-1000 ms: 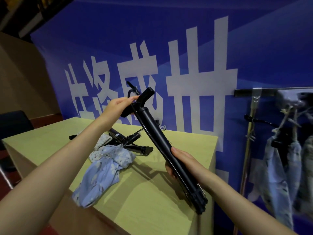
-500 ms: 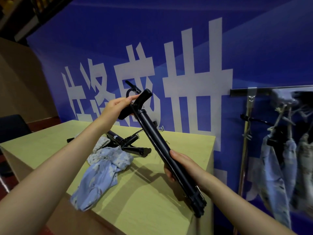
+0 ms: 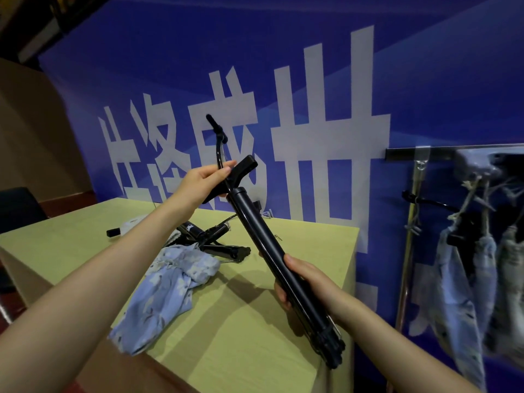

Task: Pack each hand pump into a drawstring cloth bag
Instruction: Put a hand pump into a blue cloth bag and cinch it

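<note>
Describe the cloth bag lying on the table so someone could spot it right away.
Find the yellow-green table before the blue banner. The cloth bag lies crumpled near its front edge, beside black pumps. Unlike the bags hanging at right, this floral one lies flat and untouched.

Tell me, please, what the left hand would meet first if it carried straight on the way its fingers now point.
The left hand already grips the hand pump at its handle. Past that, its fingers point toward the blue banner; nothing else shows in that line, though depth is unclear.
</note>
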The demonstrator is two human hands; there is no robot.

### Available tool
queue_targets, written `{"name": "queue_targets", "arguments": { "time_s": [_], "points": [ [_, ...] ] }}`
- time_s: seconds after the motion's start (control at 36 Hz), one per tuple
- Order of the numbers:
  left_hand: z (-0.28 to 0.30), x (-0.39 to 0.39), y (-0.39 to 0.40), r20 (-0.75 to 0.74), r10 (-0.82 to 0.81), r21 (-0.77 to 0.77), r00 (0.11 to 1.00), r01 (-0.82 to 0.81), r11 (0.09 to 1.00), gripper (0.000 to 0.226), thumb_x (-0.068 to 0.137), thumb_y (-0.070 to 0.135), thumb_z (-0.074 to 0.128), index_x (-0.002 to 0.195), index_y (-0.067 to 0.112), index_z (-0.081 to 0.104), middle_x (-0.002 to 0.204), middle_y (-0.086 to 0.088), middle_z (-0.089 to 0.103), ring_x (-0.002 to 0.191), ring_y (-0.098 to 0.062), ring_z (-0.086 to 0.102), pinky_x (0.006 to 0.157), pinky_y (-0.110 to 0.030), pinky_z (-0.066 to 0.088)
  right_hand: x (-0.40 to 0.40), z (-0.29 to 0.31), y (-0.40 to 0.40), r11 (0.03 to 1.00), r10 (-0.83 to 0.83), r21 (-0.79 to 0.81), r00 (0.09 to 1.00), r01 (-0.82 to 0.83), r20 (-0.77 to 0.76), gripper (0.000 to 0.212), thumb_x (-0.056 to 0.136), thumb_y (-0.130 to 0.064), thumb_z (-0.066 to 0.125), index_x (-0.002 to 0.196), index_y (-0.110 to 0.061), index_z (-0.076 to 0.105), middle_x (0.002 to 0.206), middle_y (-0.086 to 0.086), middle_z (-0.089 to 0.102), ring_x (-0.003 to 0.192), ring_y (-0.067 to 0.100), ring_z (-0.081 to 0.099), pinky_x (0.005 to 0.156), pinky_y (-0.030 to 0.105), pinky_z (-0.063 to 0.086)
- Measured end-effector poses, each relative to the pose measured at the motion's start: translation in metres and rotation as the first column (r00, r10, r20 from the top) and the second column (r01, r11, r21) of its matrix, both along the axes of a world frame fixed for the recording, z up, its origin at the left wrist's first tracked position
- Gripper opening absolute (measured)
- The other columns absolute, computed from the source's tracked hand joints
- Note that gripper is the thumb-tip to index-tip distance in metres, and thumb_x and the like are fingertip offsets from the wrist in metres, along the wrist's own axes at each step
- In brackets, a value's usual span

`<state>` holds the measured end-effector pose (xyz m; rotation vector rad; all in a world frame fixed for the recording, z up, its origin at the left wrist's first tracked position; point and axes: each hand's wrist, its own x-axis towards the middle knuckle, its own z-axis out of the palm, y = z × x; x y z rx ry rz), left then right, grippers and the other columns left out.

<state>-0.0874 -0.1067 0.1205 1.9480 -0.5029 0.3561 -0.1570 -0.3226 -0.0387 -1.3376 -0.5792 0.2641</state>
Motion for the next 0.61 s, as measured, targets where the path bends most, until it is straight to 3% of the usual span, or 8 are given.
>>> {"name": "queue_targets", "arguments": {
  "time_s": [0.08,0.14,0.22,0.33,0.39,0.44,0.53,0.61],
  "points": [
    [0.0,0.0,-0.001,-0.008,0.003,-0.004,1.0,-0.003,1.0,0.031,0.1,0.027,0.049,0.127,0.019,0.061,0.112,0.004,0.068,0.09,-0.006,0.066,0.063,-0.005,0.047,0.001,0.001,0.0,1.0,-0.018,-0.011,1.0,0.018,-0.005,0.082,0.083,-0.058,0.059,0.119,0.014,0.043,0.067,0.012,0.061,0.055,0.023,0.057,0.055,0.03,0.049],
    [0.0,0.001,-0.002,-0.025,0.027,0.016,0.999,-0.027,1.0,0.028,0.1,0.032,0.048,0.119,0.021,0.066,0.095,0.002,0.069,0.074,0.003,0.065,0.06,-0.004,0.044,0.001,0.004,-0.001,0.998,-0.043,-0.046,0.999,0.044,0.009,0.076,0.084,-0.058,0.06,0.113,0.011,0.048,0.071,0.013,0.064,0.06,0.025,0.059,0.06,0.033,0.049],
    [-0.003,0.006,-0.001,-0.04,0.104,0.084,0.994,-0.1,0.991,0.037,0.098,0.043,0.049,0.098,0.015,0.074,0.088,-0.008,0.07,0.081,-0.011,0.064,0.07,-0.02,0.043,0.001,0.016,-0.001,0.991,-0.083,-0.108,0.996,0.085,0.025,0.062,0.089,-0.052,0.053,0.109,0.007,0.057,0.081,0.013,0.067,0.071,0.028,0.061,0.068,0.035,0.052],
    [-0.008,0.01,-0.006,-0.001,0.203,0.126,0.979,-0.202,0.971,0.055,0.096,0.049,0.047,0.09,-0.001,0.069,0.077,-0.012,0.054,0.075,-0.021,0.048,0.065,-0.026,0.036,-0.001,0.037,0.011,0.964,-0.151,-0.204,0.984,0.168,0.099,0.038,0.091,-0.046,0.057,0.099,-0.009,0.055,0.077,0.007,0.065,0.066,0.024,0.061,0.065,0.033,0.053],
    [-0.007,0.009,-0.007,0.009,0.263,0.083,0.965,-0.263,0.961,0.054,0.098,0.049,0.042,0.082,0.004,0.067,0.075,-0.006,0.055,0.074,-0.019,0.048,0.067,-0.029,0.037,0.001,0.041,0.018,0.947,-0.195,-0.228,0.97,0.225,0.146,0.025,0.091,-0.037,0.063,0.094,-0.014,0.054,0.07,0.006,0.061,0.058,0.024,0.057,0.057,0.032,0.051],
    [-0.006,0.01,-0.002,0.0,0.277,0.002,0.961,-0.277,0.961,0.049,0.1,0.047,0.038,0.091,0.013,0.073,0.086,0.001,0.067,0.082,-0.016,0.057,0.076,-0.028,0.043,0.003,0.043,0.025,0.945,-0.217,-0.21,0.962,0.25,0.168,0.019,0.092,-0.031,0.062,0.093,-0.014,0.054,0.066,0.005,0.06,0.052,0.022,0.055,0.052,0.03,0.049],
    [-0.004,0.011,0.015,-0.038,0.282,-0.156,0.959,-0.284,0.946,0.042,0.104,0.035,0.035,0.098,0.017,0.073,0.099,-0.003,0.07,0.091,-0.016,0.061,0.079,-0.025,0.047,0.008,0.047,0.032,0.951,-0.255,-0.14,0.954,0.278,0.16,0.026,0.097,-0.025,0.054,0.105,0.0,0.054,0.059,0.002,0.059,0.045,0.019,0.053,0.046,0.025,0.045],
    [-0.012,0.009,0.033,-0.124,0.316,-0.271,0.941,-0.339,0.901,0.038,0.104,0.028,0.037,0.084,0.015,0.066,0.085,-0.006,0.062,0.078,-0.018,0.057,0.076,-0.029,0.05,0.014,0.055,0.039,0.945,-0.314,-0.045,0.939,0.323,0.144,0.028,0.099,-0.021,0.048,0.109,0.005,0.051,0.058,0.004,0.058,0.045,0.019,0.052,0.045,0.025,0.044]
  ]
}}
